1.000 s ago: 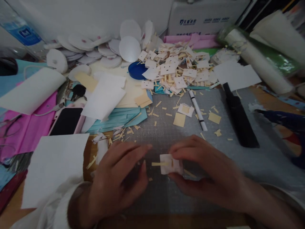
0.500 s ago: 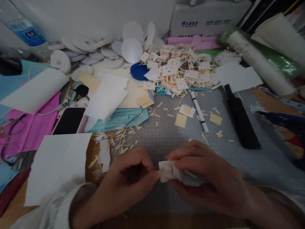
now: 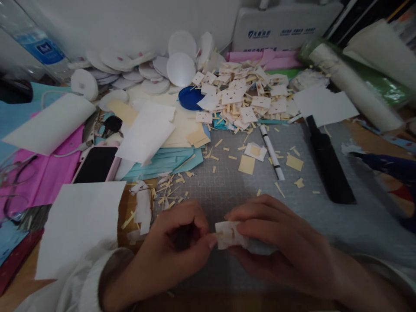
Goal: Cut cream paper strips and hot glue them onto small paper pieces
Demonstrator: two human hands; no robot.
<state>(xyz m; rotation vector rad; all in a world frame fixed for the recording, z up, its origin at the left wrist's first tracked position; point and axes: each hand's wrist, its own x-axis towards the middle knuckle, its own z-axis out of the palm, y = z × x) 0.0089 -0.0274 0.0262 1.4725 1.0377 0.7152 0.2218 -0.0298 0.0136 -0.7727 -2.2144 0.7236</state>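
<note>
Between the fingers and thumb of my right hand [image 3: 276, 238] is a small white paper piece [image 3: 229, 232] with a slit in it. A narrow pale-yellow paper strip [image 3: 221, 236] lies against its left part. My left hand [image 3: 182, 242] is closed, thumb and forefinger pinching the strip's left end. Both hands work low over the grey cutting mat [image 3: 208, 190]. Beyond them are a yellow paper square [image 3: 246, 164], a white piece with a yellow patch [image 3: 255, 151] and a white pen [image 3: 271, 151].
A pile of slitted white squares [image 3: 237, 95] stands at the back, by a blue lid [image 3: 190, 98]. A black sheath-like object [image 3: 333, 167] lies right, near a dark blue tool [image 3: 386, 164]. At left are a phone [image 3: 95, 164], white paper [image 3: 81, 225] and teal sheets [image 3: 162, 162].
The hands stay nearly in place. The paper piece has tilted slightly, and less of the yellow strip shows at the left fingertips.
</note>
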